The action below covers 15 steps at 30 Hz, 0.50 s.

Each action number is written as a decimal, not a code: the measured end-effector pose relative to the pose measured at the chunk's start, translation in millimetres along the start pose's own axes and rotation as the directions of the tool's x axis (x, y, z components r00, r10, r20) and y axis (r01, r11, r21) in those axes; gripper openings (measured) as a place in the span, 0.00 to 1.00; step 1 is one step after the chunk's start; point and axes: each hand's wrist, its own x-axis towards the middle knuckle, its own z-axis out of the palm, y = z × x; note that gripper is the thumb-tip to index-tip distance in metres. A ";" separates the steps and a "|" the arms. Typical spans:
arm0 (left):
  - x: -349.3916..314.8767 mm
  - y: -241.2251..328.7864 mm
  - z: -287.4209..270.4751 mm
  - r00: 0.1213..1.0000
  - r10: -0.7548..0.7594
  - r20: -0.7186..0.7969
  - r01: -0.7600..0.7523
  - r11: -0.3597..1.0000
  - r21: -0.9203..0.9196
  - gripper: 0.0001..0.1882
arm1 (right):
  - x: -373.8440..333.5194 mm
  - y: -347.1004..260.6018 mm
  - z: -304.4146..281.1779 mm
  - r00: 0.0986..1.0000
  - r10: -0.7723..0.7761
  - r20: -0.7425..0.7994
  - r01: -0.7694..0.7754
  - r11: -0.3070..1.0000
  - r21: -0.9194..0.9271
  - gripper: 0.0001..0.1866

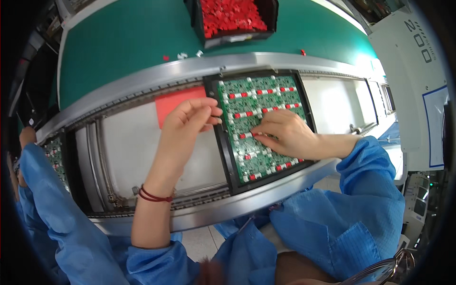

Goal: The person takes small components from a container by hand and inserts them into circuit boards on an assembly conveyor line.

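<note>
A green circuit board panel (261, 124) lies in a black frame (229, 159) on the conveyor, with rows of small red and white parts on it. My right hand (287, 133) reaches over the board from the right, its thumb and forefinger pinched on a small red plastic part (254, 134) in the middle rows. At the frame's left edge hovers my left hand (187, 118), its fingers curled together. A tiny pale piece seems to show at those fingertips, too small to name.
A black bin (232, 39) of loose red parts stands on the green mat (128, 45). Several small white and red pieces (182, 56) lie before it. A red sheet (166, 107) is under my left hand. At far left, a co-worker's blue sleeve (42, 183) is beside another board (54, 156).
</note>
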 end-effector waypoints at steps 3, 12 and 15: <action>-6.3 14.8 2.4 0.997 -0.068 0.023 0.069 0.997 -0.018 0.10 | 0.1 -9.8 -14.3 0.999 0.037 -0.005 -0.037 0.999 0.005 0.08; -0.5 8.7 -11.7 0.998 -0.061 0.022 0.061 0.998 -0.004 0.10 | 8.9 -5.4 -3.6 0.994 0.097 0.055 -0.102 0.990 0.096 0.05; 7.8 4.8 -21.0 1.000 0.015 0.015 -0.015 1.000 -0.002 0.10 | 18.6 3.4 3.7 0.991 -0.121 -0.049 0.115 0.986 -0.120 0.07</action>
